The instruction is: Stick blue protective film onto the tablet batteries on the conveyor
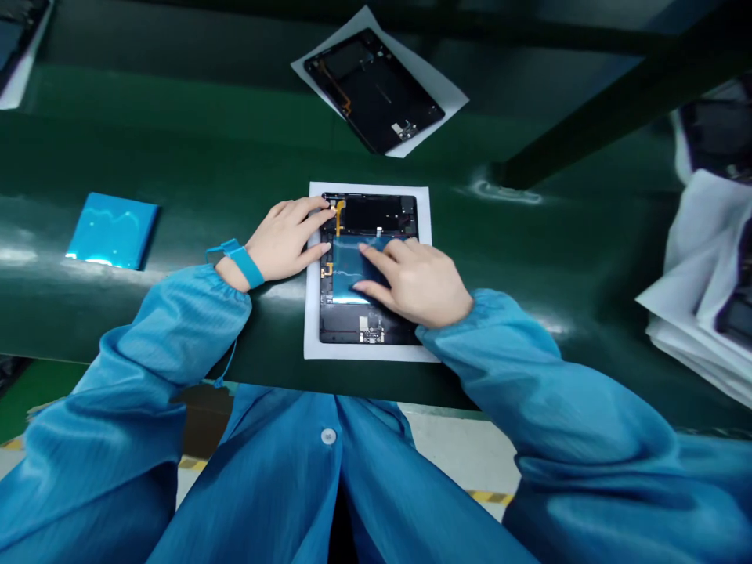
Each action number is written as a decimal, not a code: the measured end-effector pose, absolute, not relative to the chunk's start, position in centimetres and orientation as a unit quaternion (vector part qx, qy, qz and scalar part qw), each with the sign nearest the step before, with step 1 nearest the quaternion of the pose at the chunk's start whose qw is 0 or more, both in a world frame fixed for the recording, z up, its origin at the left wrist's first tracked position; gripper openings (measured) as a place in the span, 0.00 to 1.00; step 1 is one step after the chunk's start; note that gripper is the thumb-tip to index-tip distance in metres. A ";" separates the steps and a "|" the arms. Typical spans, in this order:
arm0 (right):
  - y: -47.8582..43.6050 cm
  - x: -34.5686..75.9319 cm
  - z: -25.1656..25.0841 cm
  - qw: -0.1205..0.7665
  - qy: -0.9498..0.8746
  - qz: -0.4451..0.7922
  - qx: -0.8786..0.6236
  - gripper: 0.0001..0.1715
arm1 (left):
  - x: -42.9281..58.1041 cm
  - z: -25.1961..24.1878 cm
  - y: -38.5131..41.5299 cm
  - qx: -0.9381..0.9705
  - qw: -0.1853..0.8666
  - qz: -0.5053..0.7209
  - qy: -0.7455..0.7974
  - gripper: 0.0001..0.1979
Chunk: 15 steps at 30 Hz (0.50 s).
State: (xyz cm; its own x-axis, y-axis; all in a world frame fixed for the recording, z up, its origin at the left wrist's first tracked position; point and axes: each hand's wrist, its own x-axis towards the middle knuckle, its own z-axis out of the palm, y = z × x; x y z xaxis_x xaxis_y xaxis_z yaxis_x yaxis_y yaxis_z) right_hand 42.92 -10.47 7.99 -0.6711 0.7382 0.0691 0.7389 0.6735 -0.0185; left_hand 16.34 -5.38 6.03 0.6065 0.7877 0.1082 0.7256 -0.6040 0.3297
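Observation:
Before me lies an open tablet housing [399, 325], black inside, with orange flex cables and a small circuit board at its near end. It rests on a white sheet [312, 329]. A shiny blue rectangular panel [346, 270] sits in the middle of the housing. My left hand [289, 236], wearing a blue wrist strap [247, 262], has its fingers stretched over the housing's left edge. My right hand [420, 282] leans over the panel from the right. Its thumb and index finger are apart and touch the blue surface; the other fingers are bent and partly hidden.
A similar blue shiny block [113, 231] lies on the green table [235, 157] at left. Another tablet housing [376, 90] on white paper lies farther back. At right are stacked white sheets [693, 258] with dark housings. A dark beam [599, 94] slants across the back right.

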 end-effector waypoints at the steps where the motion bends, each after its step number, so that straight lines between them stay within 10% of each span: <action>1: -10.4 43.0 7.9 0.036 -0.904 -0.013 -0.425 0.41 | 16.3 6.0 -5.4 0.887 0.126 0.122 0.426 0.29; 9: -13.7 42.8 8.0 0.056 -0.957 0.032 -0.282 0.39 | 16.2 6.0 -5.3 0.888 0.122 0.123 0.426 0.30; 15: -9.9 46.7 6.9 0.064 -0.882 -0.013 -0.466 0.38 | 17.6 9.5 -3.5 0.888 0.113 0.014 0.446 0.24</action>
State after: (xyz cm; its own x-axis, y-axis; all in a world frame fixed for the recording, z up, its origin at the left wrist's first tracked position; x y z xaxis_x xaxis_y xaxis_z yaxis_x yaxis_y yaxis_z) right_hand 46.69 -9.86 6.90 -0.5569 0.8210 0.1259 0.8243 0.5649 -0.0371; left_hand 17.64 -3.47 9.52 0.6016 0.7951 -0.0762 0.7890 -0.5766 0.2122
